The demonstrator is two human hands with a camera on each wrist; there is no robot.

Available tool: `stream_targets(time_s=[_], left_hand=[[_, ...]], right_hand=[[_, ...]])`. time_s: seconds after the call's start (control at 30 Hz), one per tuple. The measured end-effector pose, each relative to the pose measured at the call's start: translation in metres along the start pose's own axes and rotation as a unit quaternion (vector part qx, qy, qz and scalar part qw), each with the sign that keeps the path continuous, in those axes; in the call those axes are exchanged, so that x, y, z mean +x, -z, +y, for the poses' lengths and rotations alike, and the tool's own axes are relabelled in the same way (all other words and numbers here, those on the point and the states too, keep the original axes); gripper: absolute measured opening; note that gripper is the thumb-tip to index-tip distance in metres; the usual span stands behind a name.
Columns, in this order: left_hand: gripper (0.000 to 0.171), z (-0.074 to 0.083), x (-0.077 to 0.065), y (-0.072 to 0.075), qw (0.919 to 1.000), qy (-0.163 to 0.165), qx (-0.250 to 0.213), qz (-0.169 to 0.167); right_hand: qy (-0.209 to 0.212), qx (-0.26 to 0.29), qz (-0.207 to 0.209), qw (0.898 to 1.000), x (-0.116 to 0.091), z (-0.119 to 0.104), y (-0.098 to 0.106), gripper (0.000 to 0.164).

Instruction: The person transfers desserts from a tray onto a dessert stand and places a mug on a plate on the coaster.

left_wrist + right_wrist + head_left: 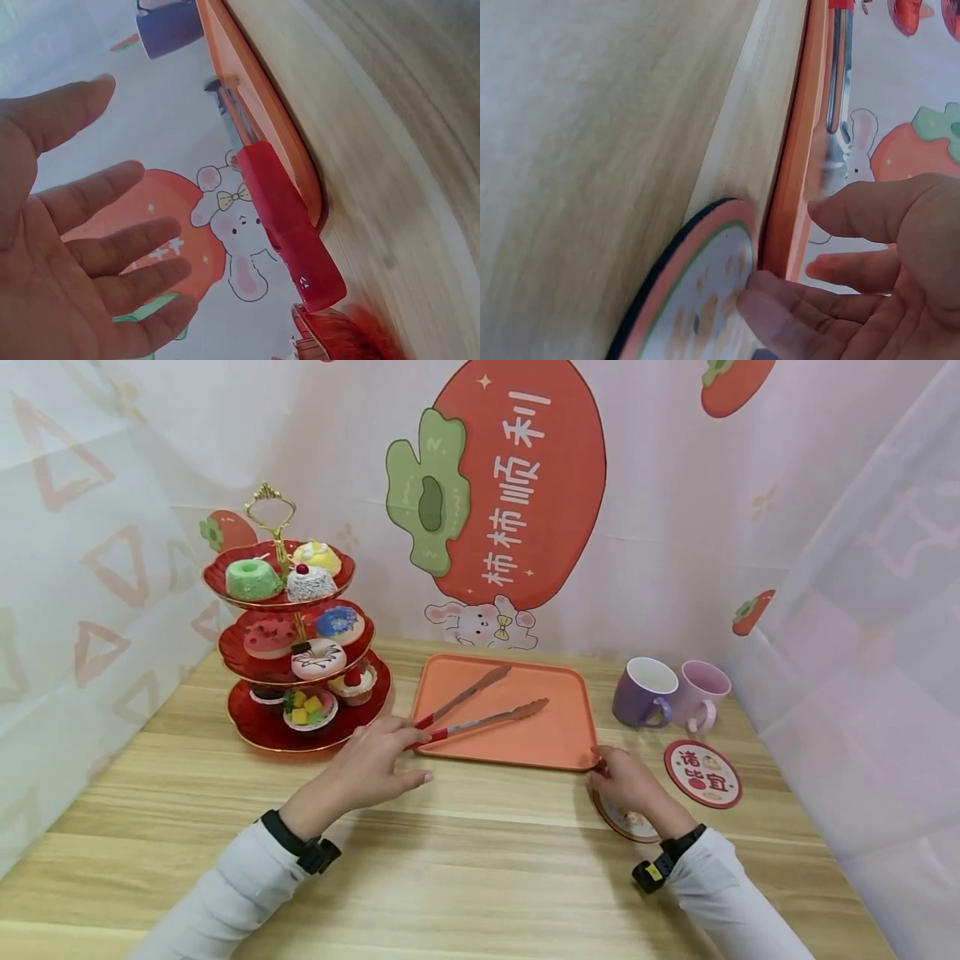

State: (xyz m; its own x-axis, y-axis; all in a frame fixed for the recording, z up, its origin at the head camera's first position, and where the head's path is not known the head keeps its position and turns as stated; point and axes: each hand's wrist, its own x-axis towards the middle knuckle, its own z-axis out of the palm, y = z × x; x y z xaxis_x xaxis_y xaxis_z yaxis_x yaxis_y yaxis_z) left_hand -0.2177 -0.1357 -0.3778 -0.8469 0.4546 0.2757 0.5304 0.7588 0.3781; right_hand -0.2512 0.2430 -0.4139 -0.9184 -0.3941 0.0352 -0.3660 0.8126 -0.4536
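An orange tray (pixel 547 739) lies on the wooden table, with metal tongs (pixel 483 722) resting across it. The tongs' red handles reach over the tray's left edge, their arms spread apart. Over the handles hovers my left hand (pixel 375 764), its fingers extended; in the left wrist view the palm is bare beside the red handle (pixel 289 225). My right hand (pixel 628 781) is at the tray's front right corner, thumb and forefinger apart. Its other fingertips meet the edge of a round coaster (pixel 705 300) by the tray rim, and the hand partly hides that coaster in the head view.
A three-tier red stand (pixel 296 668) with cakes and donuts stands to the left. At the back right are a purple mug (pixel 637 697) and a pink mug (pixel 699 693), with a second red-rimmed coaster (pixel 702 774) in front. A printed curtain (pixel 660 527) encloses the table.
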Motion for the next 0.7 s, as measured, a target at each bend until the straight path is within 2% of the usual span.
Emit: stream_targets(time_s=[0.13,0.27,0.5,0.7], left_hand=[[0.046,0.003,-0.007,0.002,0.9996,-0.026,0.004,0.0],[0.049,0.005,-0.014,0.004,0.999,-0.039,0.017,0.013],[0.048,0.008,-0.026,0.003,0.9952,-0.078,0.059,0.007],[0.05,0.015,-0.035,0.001,0.9927,-0.102,0.065,0.001]], right_hand=[[0.017,-0.02,0.008,1.0,-0.007,0.0,0.002,0.041],[0.011,-0.046,0.014,0.999,-0.013,0.0,0.003,0.042],[0.035,-0.097,0.038,0.994,-0.027,0.0,0.005,0.042],[0.026,-0.099,0.04,0.994,-0.038,0.005,0.008,0.043]])
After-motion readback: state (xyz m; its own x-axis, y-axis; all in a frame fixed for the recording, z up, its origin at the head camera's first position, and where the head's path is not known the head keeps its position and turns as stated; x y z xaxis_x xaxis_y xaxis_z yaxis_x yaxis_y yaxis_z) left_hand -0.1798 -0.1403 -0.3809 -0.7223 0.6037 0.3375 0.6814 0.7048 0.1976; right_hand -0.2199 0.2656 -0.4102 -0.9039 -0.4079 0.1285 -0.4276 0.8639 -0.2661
